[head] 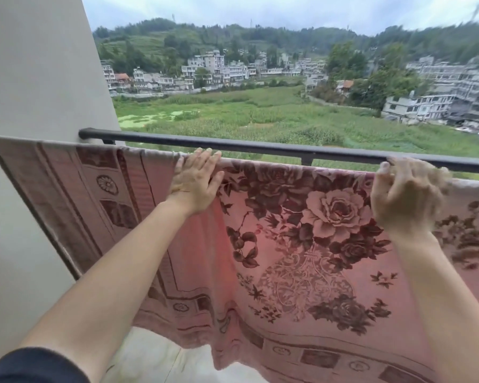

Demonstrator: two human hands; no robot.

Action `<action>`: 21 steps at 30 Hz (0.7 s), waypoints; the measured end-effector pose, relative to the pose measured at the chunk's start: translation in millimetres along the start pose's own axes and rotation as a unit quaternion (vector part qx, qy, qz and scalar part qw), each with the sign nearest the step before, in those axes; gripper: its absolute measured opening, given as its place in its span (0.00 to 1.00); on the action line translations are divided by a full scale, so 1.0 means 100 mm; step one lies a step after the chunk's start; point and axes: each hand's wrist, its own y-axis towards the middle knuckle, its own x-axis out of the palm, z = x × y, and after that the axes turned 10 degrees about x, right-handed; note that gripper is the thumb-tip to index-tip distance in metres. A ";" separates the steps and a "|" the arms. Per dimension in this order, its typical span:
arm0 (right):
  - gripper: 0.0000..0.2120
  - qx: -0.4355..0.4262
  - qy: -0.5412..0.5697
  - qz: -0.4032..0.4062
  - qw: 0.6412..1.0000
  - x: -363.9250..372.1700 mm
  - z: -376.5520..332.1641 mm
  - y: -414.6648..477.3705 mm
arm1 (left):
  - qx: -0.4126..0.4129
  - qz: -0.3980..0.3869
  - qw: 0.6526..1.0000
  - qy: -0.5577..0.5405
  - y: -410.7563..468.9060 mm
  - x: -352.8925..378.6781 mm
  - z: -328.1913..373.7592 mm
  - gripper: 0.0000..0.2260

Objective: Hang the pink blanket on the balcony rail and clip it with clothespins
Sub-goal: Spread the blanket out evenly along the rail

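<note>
The pink blanket (302, 244) with dark red roses and a patterned border hangs spread wide in front of me, its top edge just below the black balcony rail (233, 146). My left hand (197, 183) lies on the blanket's top edge near the middle, fingers straight and reaching over the fold. My right hand (407, 194), blurred, grips the top edge further right, with fingers curled over the cloth near the rail. The blanket's left corner reaches out past the wall. No clothespins are in view.
A pale wall (39, 78) stands at the left where the rail ends. Below the blanket lies the light balcony floor (155, 357). Beyond the rail are green fields, buildings and wooded hills.
</note>
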 end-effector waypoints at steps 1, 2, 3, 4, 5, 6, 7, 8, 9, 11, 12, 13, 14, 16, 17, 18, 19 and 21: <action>0.23 -0.055 0.020 -0.021 0.998 0.04 -0.30 -0.15 | 0.010 -0.003 1.000 0.005 -0.02 -0.01 -0.07 0.25; 0.22 -0.101 0.032 -0.040 0.994 0.08 -0.60 -0.30 | 0.009 -0.002 1.000 0.009 -0.05 -0.03 -0.17 0.25; 0.22 -0.135 0.042 -0.061 0.988 0.15 -0.87 -0.43 | -0.007 0.002 1.000 0.008 -0.07 -0.04 -0.30 0.25; 0.23 -0.159 0.049 -0.084 0.983 0.22 -1.11 -0.53 | -0.032 0.002 0.999 0.006 -0.10 -0.05 -0.45 0.25; 0.23 -0.173 0.054 -0.106 0.978 0.29 -1.34 -0.63 | -0.051 -0.001 0.999 0.005 -0.12 -0.05 -0.63 0.25; 0.24 -0.184 0.056 -0.123 0.974 0.36 -1.56 -0.71 | -0.058 -0.007 0.998 0.012 -0.14 -0.05 -0.82 0.25; 0.24 -0.194 0.059 -0.136 0.970 0.44 -1.77 -0.79 | -0.058 -0.011 0.998 0.023 -0.16 -0.05 -1.01 0.25; 0.24 -0.204 0.060 -0.145 0.966 0.51 -1.97 -0.87 | -0.056 -0.013 0.998 0.036 -0.18 -0.06 -1.18 0.25; 0.24 -0.218 0.065 -0.151 0.962 0.59 -2.17 -0.94 | -0.057 -0.012 0.997 0.045 -0.21 -0.06 -1.34 0.26; 0.24 -0.249 0.074 -0.161 0.952 0.75 -2.59 -1.06 | -0.083 -0.010 0.996 0.041 -0.27 -0.07 -1.65 0.27; 0.24 -0.262 0.077 -0.169 0.947 0.82 -2.79 -1.12 | -0.110 -0.008 0.993 0.029 -0.32 -0.07 -1.81 0.26; 0.24 -0.274 0.079 -0.178 0.942 0.89 -2.99 -1.18 | -0.136 -0.006 0.990 0.019 -0.38 -0.07 -2.00 0.25; 0.23 -0.285 0.072 -0.187 0.937 0.95 -3.18 -1.25 | -0.153 -0.010 0.988 0.019 -0.44 -0.09 -2.19 0.24; 0.24 -0.300 0.045 -0.203 0.931 1.04 -3.56 -1.35 | -0.157 -0.028 0.986 0.049 -0.53 -0.15 -2.57 0.25; 0.24 -0.303 0.040 -0.211 0.928 1.08 -3.73 -1.38 | -0.159 -0.037 0.985 0.056 -0.56 -0.18 -2.77 0.26; 0.25 -0.307 0.044 -0.220 0.925 1.12 -3.90 -1.41 | -0.167 -0.037 0.984 0.056 -0.57 -0.22 -2.97 0.27; 0.25 -0.312 0.055 -0.228 0.921 1.18 -4.06 -1.43 | -0.184 -0.029 0.981 0.052 -0.58 -0.26 -3.16 0.28; 0.26 -0.318 0.082 -0.244 0.913 1.31 -4.36 -1.47 | -0.234 -0.007 0.972 0.037 -0.63 -0.29 -3.57 0.27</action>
